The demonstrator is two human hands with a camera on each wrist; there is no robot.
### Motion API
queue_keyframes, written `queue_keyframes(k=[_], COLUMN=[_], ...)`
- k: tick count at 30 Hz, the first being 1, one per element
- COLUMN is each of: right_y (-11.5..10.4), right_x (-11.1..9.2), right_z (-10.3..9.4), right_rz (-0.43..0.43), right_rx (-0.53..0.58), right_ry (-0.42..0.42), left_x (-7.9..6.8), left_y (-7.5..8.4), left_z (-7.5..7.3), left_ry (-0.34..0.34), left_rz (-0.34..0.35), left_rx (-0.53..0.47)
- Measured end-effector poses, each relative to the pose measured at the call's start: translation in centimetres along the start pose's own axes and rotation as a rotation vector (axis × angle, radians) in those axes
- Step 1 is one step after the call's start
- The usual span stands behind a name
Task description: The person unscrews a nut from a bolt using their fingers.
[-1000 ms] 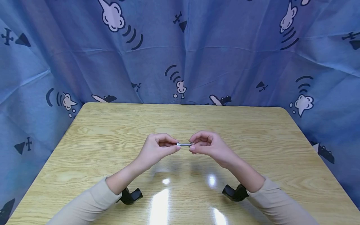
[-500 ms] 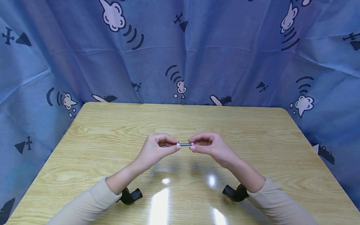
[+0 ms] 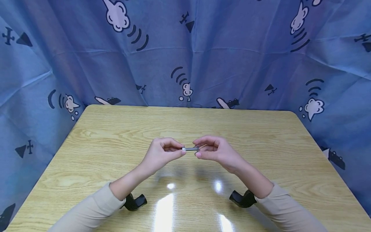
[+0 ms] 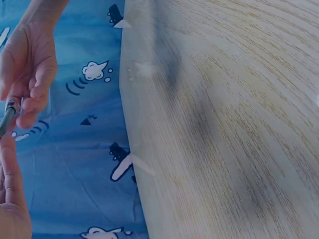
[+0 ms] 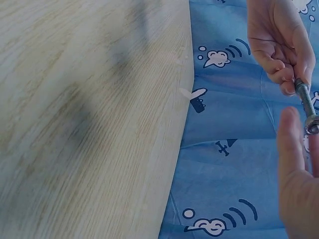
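A silver threaded bolt [image 3: 190, 149] lies level between my two hands, above the table. My left hand [image 3: 157, 154] pinches its left end between thumb and fingertips; in the right wrist view that hand shows at the top right. At the other end of the bolt is a wider round metal piece [image 5: 312, 124] with a dark centre, like a nut or a head. My right hand [image 3: 218, 151] is around this end with its fingers loosely bent. Its thumb [image 5: 290, 132] stands apart from the metal in the right wrist view, and the index finger is above it in the head view.
A wood-grain table [image 3: 121, 125] spreads below the hands, with bright light reflections near the front. A blue patterned curtain [image 3: 162, 64] hangs behind and at both sides. A black wrist camera [image 3: 135, 202] sits at the left wrist, another camera [image 3: 242, 198] at the right.
The right index finger has lifted away from the thumb and shifted slightly left, uncovering the bolt's right end. The left hand keeps its pinch and the bolt stays in place.
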State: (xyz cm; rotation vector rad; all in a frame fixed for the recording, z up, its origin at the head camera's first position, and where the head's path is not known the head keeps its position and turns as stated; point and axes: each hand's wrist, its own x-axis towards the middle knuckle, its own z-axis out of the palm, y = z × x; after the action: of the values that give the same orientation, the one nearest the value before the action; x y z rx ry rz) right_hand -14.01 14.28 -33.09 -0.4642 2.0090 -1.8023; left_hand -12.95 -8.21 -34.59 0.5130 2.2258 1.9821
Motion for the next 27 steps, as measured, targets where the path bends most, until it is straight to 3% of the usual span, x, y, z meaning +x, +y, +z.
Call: queue_keyframes(k=[7, 14, 21, 27], right_y=[-0.04, -0.02, 0.01, 0.01], right_x=[0.13, 0.01, -0.02, -0.21], right_z=[0.11, 0.02, -0.15, -0.24], right_rz=[0.044, 0.007, 0.063, 0.035], right_rx=[0.008, 0.012, 0.004, 0.015], right_ry=[-0.001, 0.021, 0.013, 0.022], left_x=[0.02, 0.18, 0.30, 0.23], left_y=[0.08, 0.03, -0.11, -0.36], left_z=[0.09, 0.13, 0.24, 0.20], left_ry=[0.002, -0.003, 0.002, 0.004], left_rz=[-0.002, 0.007, 0.011, 0.018], left_rx=[0.006, 0.008, 0.005, -0.007])
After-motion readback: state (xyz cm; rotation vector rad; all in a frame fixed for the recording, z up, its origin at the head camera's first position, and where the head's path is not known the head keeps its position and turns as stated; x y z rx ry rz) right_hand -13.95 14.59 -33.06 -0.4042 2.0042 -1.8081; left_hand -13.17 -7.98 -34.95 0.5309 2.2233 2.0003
